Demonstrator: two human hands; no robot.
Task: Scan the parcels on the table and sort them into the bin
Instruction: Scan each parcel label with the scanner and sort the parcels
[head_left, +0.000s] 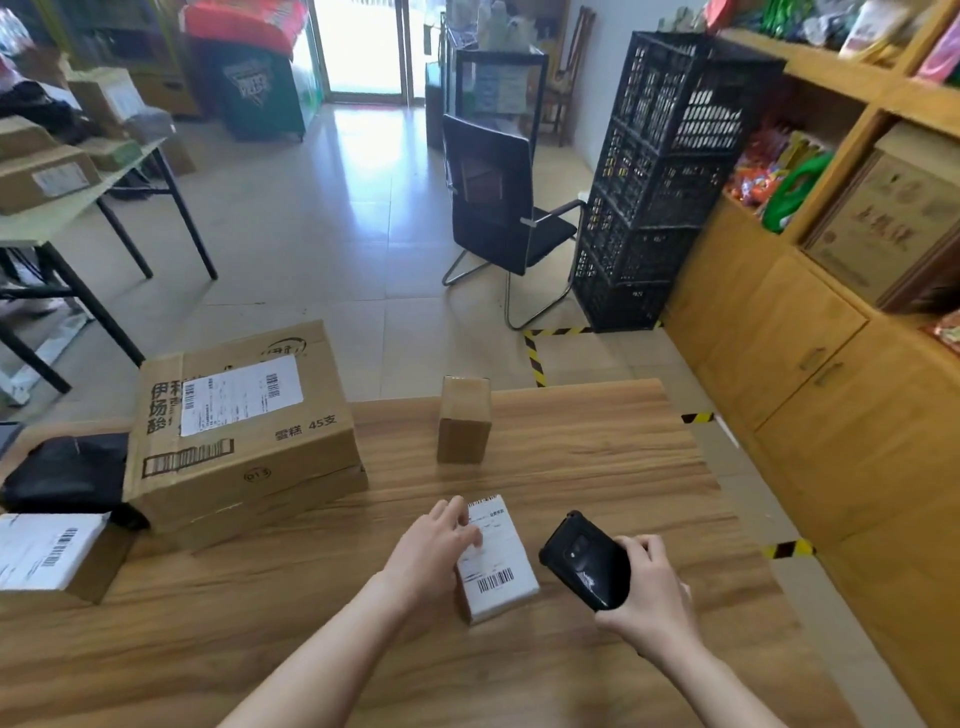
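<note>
A small parcel (501, 564) with a white barcode label on top lies on the wooden table (597, 467) near its front. My left hand (434, 553) rests on the parcel's left side, fingers laid over the label's upper edge. My right hand (647, 587) grips a black handheld scanner (584, 558) just right of the parcel, a little above the table. A small plain cardboard box (464, 420) stands upright at the table's far edge. A large cardboard carton (239, 421) with a shipping label sits at the left. Another labelled parcel (49, 553) lies at the near left.
A black bag (65, 473) lies left of the carton. Beyond the table stand a black office chair (501, 208) and stacked black crates (657, 176). Wooden cabinets (831, 322) line the right. A second table (62, 208) with boxes stands at the far left.
</note>
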